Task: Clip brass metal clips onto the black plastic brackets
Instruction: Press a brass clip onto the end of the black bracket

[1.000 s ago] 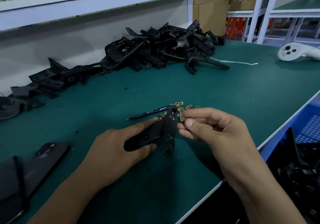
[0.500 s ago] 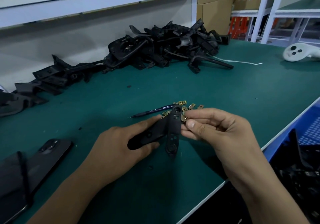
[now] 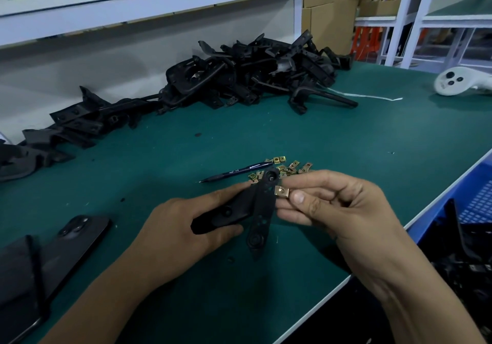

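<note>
With your left hand (image 3: 183,226) gripping the black bracket (image 3: 259,210) just above the near table edge and your right hand (image 3: 338,208) pinching a brass clip (image 3: 281,191) against its right side, a crooked push could flick the clip away.

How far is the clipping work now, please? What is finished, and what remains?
Done: no finished bracket can be picked out in this view. In hand: the left hand grips one black plastic bracket, and the right hand pinches a brass clip at its edge; whether it is seated is unclear. Left: loose brass clips beside the pen, and a large bracket pile at the back.
</note>
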`<state>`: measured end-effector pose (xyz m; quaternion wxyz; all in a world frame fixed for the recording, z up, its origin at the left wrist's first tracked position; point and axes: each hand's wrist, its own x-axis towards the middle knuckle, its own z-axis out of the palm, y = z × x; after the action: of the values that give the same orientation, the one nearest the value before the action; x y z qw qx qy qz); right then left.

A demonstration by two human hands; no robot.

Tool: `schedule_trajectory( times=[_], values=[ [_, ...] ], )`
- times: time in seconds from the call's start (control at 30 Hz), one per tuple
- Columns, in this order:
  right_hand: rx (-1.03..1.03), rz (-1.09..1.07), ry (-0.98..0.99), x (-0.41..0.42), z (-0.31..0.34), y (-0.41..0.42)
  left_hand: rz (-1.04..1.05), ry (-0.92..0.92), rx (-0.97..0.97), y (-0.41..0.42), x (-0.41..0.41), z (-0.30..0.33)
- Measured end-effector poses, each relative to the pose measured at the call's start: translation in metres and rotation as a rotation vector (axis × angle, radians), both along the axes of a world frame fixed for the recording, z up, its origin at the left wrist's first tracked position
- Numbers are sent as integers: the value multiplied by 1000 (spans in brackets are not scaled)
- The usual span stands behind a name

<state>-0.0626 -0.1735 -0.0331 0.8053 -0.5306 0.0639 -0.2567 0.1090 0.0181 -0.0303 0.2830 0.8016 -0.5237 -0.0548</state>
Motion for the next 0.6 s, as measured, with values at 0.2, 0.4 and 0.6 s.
schedule_trajectory(
  times=[0.2,0.4,0.6],
  values=[
    [8,107,-20,-5,1,-4,-93,37,-10,0,0,-2],
    [-16,160,-1,-5,-1,-7,-89,42,24,3,3,-5],
    [-93,367,27,-10,-3,-12,-149,66,-4,2,-1,-4]
  ],
)
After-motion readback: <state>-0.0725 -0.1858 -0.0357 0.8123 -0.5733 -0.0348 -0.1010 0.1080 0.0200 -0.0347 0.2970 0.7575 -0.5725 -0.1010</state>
